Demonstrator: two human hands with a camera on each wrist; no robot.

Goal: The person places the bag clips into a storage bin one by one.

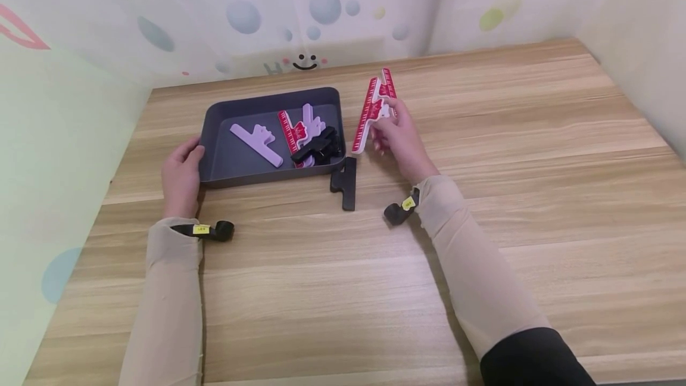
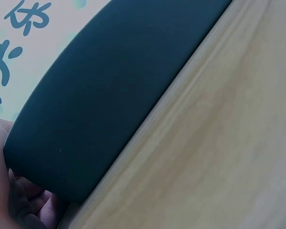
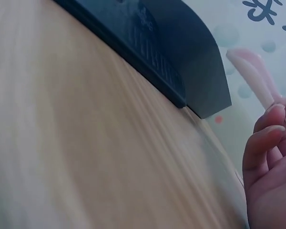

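My left hand (image 1: 181,177) grips the left end of a dark grey tray (image 1: 257,182), thumb at the rim; in the left wrist view its fingers curl by the tray's corner. Just right of the tray, my right hand (image 1: 399,136) pinches a red-and-white clip (image 1: 370,113) with piano-key markings, held at a slant. A second red clip (image 1: 388,81) shows behind it, partly hidden by the hand. Inside the tray lie a purple clip (image 1: 257,143), another red clip (image 1: 290,133), a second purple clip (image 1: 308,118) and overlapping black clips (image 1: 318,146).
A black clip (image 1: 348,186) is on the wooden table (image 1: 300,290) against the tray's front right corner. Behind the table's back edge rises a patterned wall (image 1: 364,28). A camera band circles each wrist, the right camera (image 1: 396,213) hanging close to the table.
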